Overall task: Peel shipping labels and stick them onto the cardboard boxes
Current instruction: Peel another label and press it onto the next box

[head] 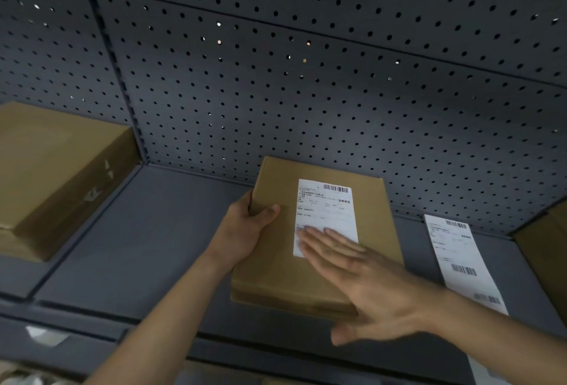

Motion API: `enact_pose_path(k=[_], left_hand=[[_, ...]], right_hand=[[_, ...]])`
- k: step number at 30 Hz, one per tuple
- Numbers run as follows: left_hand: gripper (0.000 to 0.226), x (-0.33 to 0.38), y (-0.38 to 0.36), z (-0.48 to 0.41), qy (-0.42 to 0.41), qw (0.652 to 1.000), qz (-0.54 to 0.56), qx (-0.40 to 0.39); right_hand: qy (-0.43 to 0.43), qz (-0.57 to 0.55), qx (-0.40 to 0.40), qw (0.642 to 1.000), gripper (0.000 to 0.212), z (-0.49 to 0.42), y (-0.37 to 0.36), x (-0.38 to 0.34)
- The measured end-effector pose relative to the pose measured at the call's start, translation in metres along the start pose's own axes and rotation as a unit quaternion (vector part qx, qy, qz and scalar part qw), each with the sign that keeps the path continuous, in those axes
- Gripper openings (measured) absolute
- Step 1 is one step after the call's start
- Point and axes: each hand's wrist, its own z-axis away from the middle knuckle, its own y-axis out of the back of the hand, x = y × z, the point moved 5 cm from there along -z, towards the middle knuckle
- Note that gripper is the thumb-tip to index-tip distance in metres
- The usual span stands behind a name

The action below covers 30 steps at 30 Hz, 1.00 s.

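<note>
— Pressing it down? Where's the label (325,216)?
— On the box (319,240) top, under your flat, spread right hand (365,280); your left hand (245,231) clamps the box's edge; next, probably peel the strip (460,262) beyond your right wrist.

Dim bluish light, wide-angle bending at edges, right hand (365,286) motion-blurred

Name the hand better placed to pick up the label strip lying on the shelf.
Right hand: it lies flat and free beside the label strip; the left hand grips the box.
</note>
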Motion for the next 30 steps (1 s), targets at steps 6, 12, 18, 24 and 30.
enact_pose_path(k=[6, 12, 18, 24, 30], left_hand=[[0.026, -0.003, 0.001, -0.003, -0.002, 1.0, -0.01, 0.0], [0.03, -0.005, 0.001, -0.003, 0.005, 1.0, 0.005, -0.011], [0.028, -0.004, 0.001, -0.004, 0.006, 1.0, 0.005, -0.006], [0.026, -0.005, 0.001, -0.005, 0.002, 1.0, 0.005, 0.005], [0.025, -0.004, 0.001, -0.006, -0.006, 1.0, 0.003, 0.002]], right_hand=[[0.004, -0.014, -0.001, 1.0, 0.099, -0.009, 0.004, 0.02], [-0.1, -0.051, 0.003, 0.994, 0.087, -0.04, 0.006, 0.083], [-0.146, -0.056, 0.004, 0.988, 0.095, -0.057, 0.011, 0.103], [-0.07, -0.034, 0.004, 0.997, 0.102, -0.035, 0.01, 0.04], [0.007, -0.016, 0.013, 1.0, 0.113, -0.007, 0.006, -0.015]])
